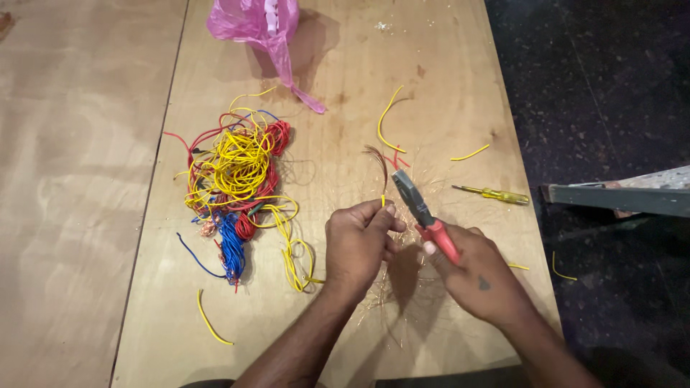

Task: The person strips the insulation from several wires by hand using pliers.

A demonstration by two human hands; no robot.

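The left hand (357,244) pinches a short yellow wire (383,200) upright so its bared copper strands (377,162) fan free at twelve o'clock. The right hand (478,276) clamps around red-handled pliers (424,215), whose jaws point toward the wire from three o'clock. A wire tangle (237,194) lies at nine o'clock.

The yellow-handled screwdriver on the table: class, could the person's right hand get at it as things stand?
Probably not at once. The path across the table to the screwdriver looks free, with only a short yellow wire offcut nearby, but the right hand grips red-handled pliers.
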